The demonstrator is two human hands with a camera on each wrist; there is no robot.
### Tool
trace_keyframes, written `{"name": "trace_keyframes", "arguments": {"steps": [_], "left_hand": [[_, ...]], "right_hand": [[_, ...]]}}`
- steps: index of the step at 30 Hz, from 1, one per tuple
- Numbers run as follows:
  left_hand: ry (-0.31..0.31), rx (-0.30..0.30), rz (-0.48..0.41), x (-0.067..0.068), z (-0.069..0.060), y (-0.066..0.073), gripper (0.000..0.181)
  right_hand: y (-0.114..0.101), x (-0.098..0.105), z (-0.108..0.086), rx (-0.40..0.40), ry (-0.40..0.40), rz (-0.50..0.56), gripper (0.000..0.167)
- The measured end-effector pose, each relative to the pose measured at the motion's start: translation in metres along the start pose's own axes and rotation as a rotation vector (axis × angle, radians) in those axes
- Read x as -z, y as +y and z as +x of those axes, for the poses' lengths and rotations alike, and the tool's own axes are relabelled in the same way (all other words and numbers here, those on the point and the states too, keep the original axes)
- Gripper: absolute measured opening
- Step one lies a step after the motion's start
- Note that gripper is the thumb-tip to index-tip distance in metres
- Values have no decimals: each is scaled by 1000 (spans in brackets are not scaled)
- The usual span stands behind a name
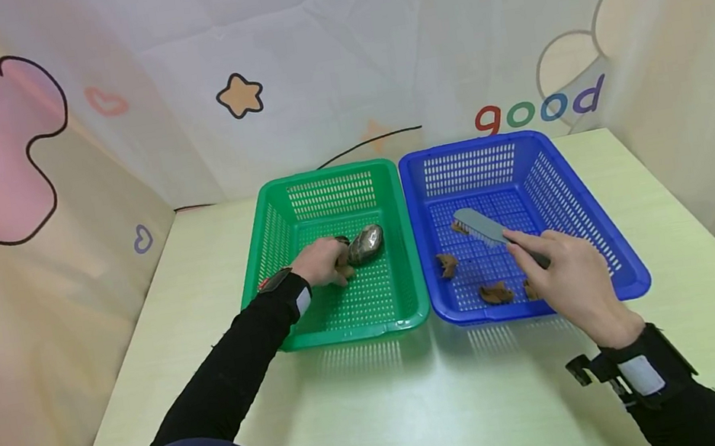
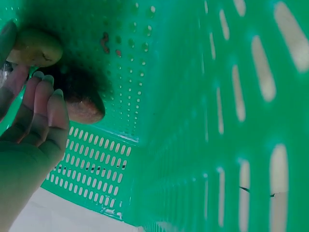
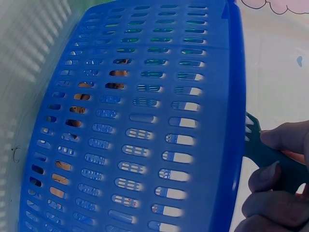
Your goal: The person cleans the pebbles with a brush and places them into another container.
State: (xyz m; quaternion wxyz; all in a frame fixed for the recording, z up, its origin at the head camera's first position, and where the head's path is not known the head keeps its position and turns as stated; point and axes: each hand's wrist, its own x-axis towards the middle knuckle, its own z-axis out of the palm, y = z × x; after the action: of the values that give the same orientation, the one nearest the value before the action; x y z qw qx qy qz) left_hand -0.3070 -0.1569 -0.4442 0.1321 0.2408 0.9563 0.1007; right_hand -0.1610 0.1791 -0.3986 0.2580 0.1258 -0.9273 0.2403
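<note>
Inside the green basket (image 1: 346, 332), my left hand (image 1: 322, 261) reaches down with bent fingers. In the left wrist view its thumb and a fingertip pinch a smooth yellowish-brown stone (image 2: 38, 48). A reddish-brown stone-like lump (image 2: 84, 108) lies just past the other fingertips. Beside the hand lies a shiny dark stone-like lump (image 1: 366, 243). My right hand (image 1: 567, 276) grips the handle of a grey brush (image 1: 482, 223) above the blue basket (image 1: 431, 274), bristles facing down. In the right wrist view the basket's side hides part of the brush.
Several crumpled brown pieces (image 1: 496, 293), perhaps dry leaves or bark, lie on the blue basket's floor. Both baskets stand side by side on a pale table (image 1: 387, 419). A printed curtain (image 1: 318, 51) hangs behind and at the sides. Small brown bits (image 2: 105, 43) lie in the green basket.
</note>
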Motion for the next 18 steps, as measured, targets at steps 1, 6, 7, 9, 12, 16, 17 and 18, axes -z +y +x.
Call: {"name": "trace_keyframes", "arguments": {"steps": [1, 6, 7, 9, 12, 16, 17, 18], "left_hand": [[-2, 0, 8, 0, 0, 0, 25], [-14, -12, 31, -1, 1, 1, 25], [-15, -22, 30, -1, 1, 1, 26], [-6, -43, 14, 1, 2, 2, 25], [18, -69, -29, 4, 3, 6, 22], [56, -103, -98, 13, 4, 16, 18], [63, -117, -107, 15, 5, 18, 17], [71, -132, -115, 18, 5, 22, 17]], "right_hand": [[0, 0, 0, 0, 2, 1, 27], [0, 1, -1, -1, 9, 9, 27], [-1, 2, -1, 0, 8, 12, 27], [-1, 2, -1, 0, 8, 17, 27], [-3, 3, 0, 3, 8, 33, 27], [-5, 4, 1, 12, 15, 62, 27], [-6, 4, 1, 13, 15, 70, 27], [-7, 4, 1, 14, 15, 76, 27]]}}
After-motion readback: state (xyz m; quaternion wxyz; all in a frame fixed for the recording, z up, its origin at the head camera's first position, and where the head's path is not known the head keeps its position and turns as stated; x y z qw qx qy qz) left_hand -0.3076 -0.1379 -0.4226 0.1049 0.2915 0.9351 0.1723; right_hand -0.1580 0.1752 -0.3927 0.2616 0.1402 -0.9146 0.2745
